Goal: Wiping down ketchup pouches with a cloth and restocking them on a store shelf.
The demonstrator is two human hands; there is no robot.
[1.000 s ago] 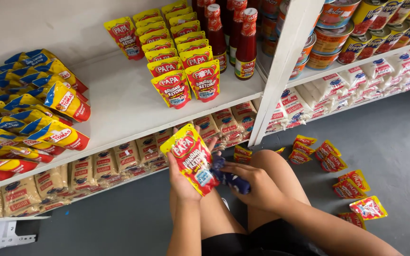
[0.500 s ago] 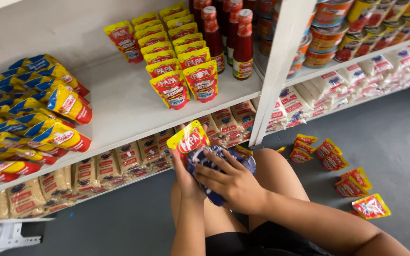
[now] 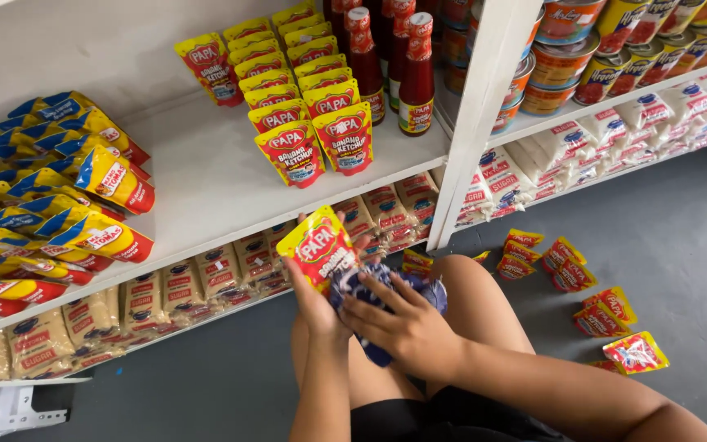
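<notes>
- Red sauce bottles [image 3: 416,69] upright on white shelf [image 3: 206,184].
- Canned goods [image 3: 570,20] stacked at upper right.
- Loose pouches [image 3: 607,307] scattered on grey floor [image 3: 681,229].

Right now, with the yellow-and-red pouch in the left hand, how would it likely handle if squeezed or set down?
The pouch is probably soft and flexible, since it is a flat sachet. It seems light: the left hand lifts it by one edge. Shelf pouches lean on one another, so it may tip.

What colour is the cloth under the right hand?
Dark blue cloth, seen in the head view, under the right hand.
</notes>
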